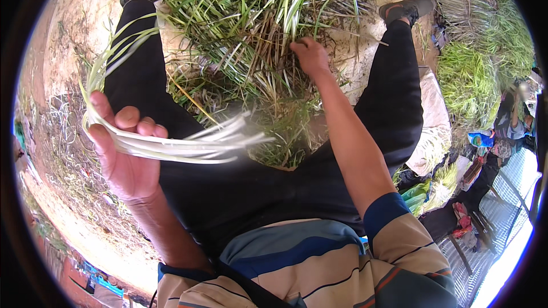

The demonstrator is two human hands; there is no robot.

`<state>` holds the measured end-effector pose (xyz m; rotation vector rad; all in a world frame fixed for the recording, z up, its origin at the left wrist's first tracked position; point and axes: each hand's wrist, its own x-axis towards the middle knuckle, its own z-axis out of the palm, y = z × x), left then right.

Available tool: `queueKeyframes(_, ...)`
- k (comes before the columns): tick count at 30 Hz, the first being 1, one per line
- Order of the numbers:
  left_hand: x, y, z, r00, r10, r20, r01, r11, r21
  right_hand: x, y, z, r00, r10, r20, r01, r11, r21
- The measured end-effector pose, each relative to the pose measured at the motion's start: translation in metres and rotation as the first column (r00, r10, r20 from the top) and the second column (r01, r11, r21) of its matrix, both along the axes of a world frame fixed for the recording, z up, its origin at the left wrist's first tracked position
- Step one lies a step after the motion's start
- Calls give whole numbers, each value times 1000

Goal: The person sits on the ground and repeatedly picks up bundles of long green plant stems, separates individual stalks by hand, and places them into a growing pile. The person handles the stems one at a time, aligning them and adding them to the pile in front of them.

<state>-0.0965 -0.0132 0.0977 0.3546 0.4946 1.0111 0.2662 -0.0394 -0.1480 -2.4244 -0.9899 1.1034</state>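
Note:
In the head view, my left hand (128,149) is raised over my left thigh, its fingers and thumb closed around a bundle of pale plant stalks (184,147). Their white ends point right and look blurred, while the greener leaf ends curve up past my fingers. Between my legs lies a large loose pile of long green leafy stalks (214,13), with brown withered blades through its middle. My right hand (311,54) reaches to the right edge of this pile, fingers bent against the stalks. Whether it grips any of them is hidden.
My shoes (406,8) flank the pile on bare ground. More heaped green stalks (469,81) lie at the right, near a pale sack (430,115) with whitish stalks. Another person (511,111) is at the far right. Scattered plant scraps (72,137) cover ground at the left.

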Motion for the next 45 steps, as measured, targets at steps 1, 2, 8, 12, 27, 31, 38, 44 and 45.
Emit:
queueKeyframes(1, 5, -3, 1, 999, -19, -32, 20, 1000, 12, 1, 5, -3, 995, 7, -95, -13, 998, -66)
queueKeyframes(2, 8, -7, -4, 998, -27, -61, 29, 999, 29, 2, 4, -14, 997, 37, -66, -44, 993, -105)
queueKeyframes(8, 40, -23, -16, 988, -84, -128, 82, 996, -26, 23, -27, 14, 842, -332, -425, 380, 924, 31)
queueKeyframes(12, 57, -25, -32, 989, -133, -64, 123, 981, -150, 40, -64, 92, 461, -406, -789, 728, 681, 75)
queueKeyframes(27, 91, -46, -66, 783, -88, -616, -112, 954, -279, -114, -101, 204, 861, 222, -457, -17, 912, 410)
queueKeyframes(31, 88, -48, -63, 808, -62, -585, -122, 955, -269, -117, -102, 206, 921, 312, -234, -161, 851, 500)
queueKeyframes(38, 83, -45, -75, 791, -90, -605, -66, 971, -230, -120, -106, 205, 866, 319, -386, -152, 901, 406)
queueKeyframes(44, 84, -44, -73, 755, -18, -655, -35, 997, -68, -116, -90, 183, 714, 178, -677, 132, 916, 380)
queueKeyframes(45, 82, -45, -76, 758, 1, -652, -42, 998, -48, -118, -81, 195, 725, 145, -674, 140, 926, 350)
